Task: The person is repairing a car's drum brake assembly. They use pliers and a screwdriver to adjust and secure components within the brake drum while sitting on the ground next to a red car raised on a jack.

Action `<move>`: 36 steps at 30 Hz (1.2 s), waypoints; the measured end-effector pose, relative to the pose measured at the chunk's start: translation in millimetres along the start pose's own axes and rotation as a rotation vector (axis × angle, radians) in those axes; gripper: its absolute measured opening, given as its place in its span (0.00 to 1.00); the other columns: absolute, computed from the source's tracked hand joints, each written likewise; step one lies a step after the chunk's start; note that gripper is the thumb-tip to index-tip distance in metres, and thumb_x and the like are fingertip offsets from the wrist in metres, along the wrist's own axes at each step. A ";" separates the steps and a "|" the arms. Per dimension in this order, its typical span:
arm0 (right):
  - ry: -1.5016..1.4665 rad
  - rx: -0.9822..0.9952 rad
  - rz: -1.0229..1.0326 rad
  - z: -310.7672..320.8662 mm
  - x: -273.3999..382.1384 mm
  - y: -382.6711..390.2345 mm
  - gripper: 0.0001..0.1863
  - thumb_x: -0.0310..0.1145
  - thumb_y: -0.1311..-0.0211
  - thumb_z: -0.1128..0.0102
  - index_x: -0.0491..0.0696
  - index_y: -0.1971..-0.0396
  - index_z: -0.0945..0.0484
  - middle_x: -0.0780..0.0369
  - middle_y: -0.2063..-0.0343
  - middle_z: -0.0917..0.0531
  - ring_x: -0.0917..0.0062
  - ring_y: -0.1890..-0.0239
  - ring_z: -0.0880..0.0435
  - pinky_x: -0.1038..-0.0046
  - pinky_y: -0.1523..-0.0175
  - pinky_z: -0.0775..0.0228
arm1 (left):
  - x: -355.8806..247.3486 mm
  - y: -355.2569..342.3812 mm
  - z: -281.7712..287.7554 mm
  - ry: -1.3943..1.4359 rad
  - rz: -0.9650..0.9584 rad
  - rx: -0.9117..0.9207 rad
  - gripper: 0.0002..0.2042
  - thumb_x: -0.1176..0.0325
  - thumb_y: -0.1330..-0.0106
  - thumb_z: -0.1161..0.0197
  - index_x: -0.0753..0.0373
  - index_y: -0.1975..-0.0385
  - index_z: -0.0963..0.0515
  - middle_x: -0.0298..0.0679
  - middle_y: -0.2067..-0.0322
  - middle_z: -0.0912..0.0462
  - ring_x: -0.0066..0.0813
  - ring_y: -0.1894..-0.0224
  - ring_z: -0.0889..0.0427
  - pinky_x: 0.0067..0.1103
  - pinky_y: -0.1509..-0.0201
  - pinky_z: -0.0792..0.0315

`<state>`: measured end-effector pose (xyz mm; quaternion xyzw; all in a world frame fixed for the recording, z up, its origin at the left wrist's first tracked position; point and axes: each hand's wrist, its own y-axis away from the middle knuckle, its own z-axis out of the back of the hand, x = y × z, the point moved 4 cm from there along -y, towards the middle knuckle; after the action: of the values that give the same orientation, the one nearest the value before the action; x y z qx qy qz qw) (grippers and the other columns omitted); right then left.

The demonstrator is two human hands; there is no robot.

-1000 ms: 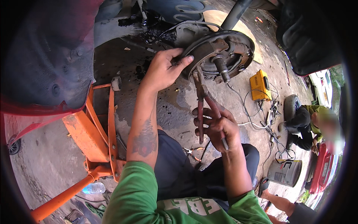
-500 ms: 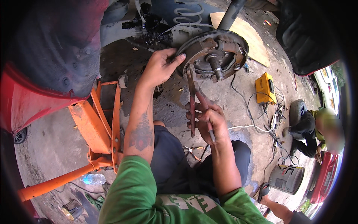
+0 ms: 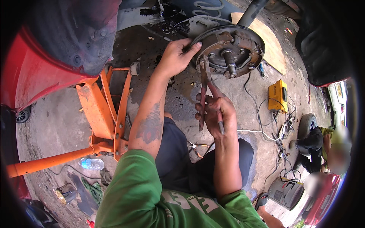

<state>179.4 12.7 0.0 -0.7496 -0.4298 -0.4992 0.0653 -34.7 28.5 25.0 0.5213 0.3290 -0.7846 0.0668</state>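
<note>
A dirty drum brake assembly (image 3: 216,59), with curved brake shoes and a greasy spindle (image 3: 230,64) sticking out, is mounted ahead of me. My left hand (image 3: 176,57) grips the left edge of its round backing plate (image 3: 259,40), thumb on the front and fingers hidden behind. Worn pliers (image 3: 204,78) with reddish handles are in my right hand (image 3: 219,114), its fingers curled round the spread handles. The jaws point up against the lower left part of the assembly, beside the brake shoe; what they touch there is too small to tell.
An orange floor jack (image 3: 97,110) stands at left under the red car body (image 3: 30,76). Rightward are a yellow box (image 3: 277,95) with tangled cables, a loose wheel (image 3: 307,125), a bucket (image 3: 286,193) and a crouching person (image 3: 317,142). Other pliers (image 3: 195,148) lie by my knees.
The view has shifted, so the brake and jack sit farther right and higher. Both hands keep their holds, and the pliers stay at the same spot on the brake.
</note>
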 end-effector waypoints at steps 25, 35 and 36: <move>-0.221 0.102 -0.017 -7.8 9.2 5.3 0.53 0.46 0.60 0.46 0.49 0.25 0.41 0.50 0.55 0.23 0.57 0.56 0.27 0.60 0.54 0.37 | 13.5 10.3 -21.4 0.232 -0.094 -0.307 0.17 0.56 0.30 0.31 0.68 0.64 0.15 0.45 0.78 0.16 0.25 0.77 0.22 0.27 0.69 0.25; -0.538 0.319 -0.021 -12.2 -3.0 0.7 0.39 0.52 0.54 0.38 0.59 0.36 0.23 0.62 0.45 0.22 0.59 0.53 0.35 0.61 0.59 0.39 | 14.5 8.3 -19.2 0.232 0.010 -0.190 0.18 0.55 0.28 0.33 0.70 0.60 0.15 0.44 0.75 0.14 0.22 0.74 0.21 0.25 0.67 0.25; -0.582 0.313 -0.028 -11.8 -6.1 -0.3 0.37 0.52 0.55 0.37 0.59 0.39 0.21 0.62 0.45 0.22 0.61 0.55 0.36 0.62 0.61 0.41 | 13.3 8.5 -19.4 0.250 -0.021 -0.201 0.19 0.55 0.28 0.33 0.70 0.60 0.15 0.44 0.75 0.14 0.22 0.73 0.21 0.25 0.67 0.25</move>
<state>170.2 3.1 0.9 -0.8356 -0.5122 -0.1928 0.0471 -21.8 36.5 5.0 0.6023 0.4168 -0.6773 0.0690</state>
